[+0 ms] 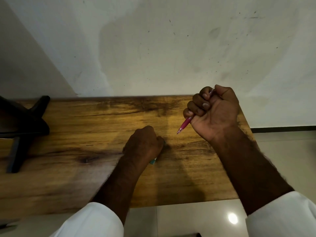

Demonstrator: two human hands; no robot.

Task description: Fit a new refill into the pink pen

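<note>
- Pink pen (184,124) sits in the right hand (215,113), held above the bench (85,134) near its far right corner, tilted with the tip pointing down and toward the middle of the bench.
- Fingers (196,103) of the right hand are curled tight around the barrel in a fist; only the lower pink section and a pale sliver of the top end show past the hand.
- By the look of it the pen is light, stiff plastic and fairly smooth, so a fist keeps it safe but gives little control for unscrewing; I would judge a pinch on the lower pink section, with the other hand on the upper barrel, the better hold.
- A refill would be thin and easy to bend, best taken near its middle and fed in straight.
- Left hand (145,146) rests knuckles-up on the bench near the middle, its fingers folded shut on a small teal thing (153,161) that peeps out at the wrist side; what it is I cannot tell.
- No refill can be made out anywhere.
- Dark stand (24,127) at the left edge of the bench is partly cut off, and the frame is slightly blurred around both arms.
</note>
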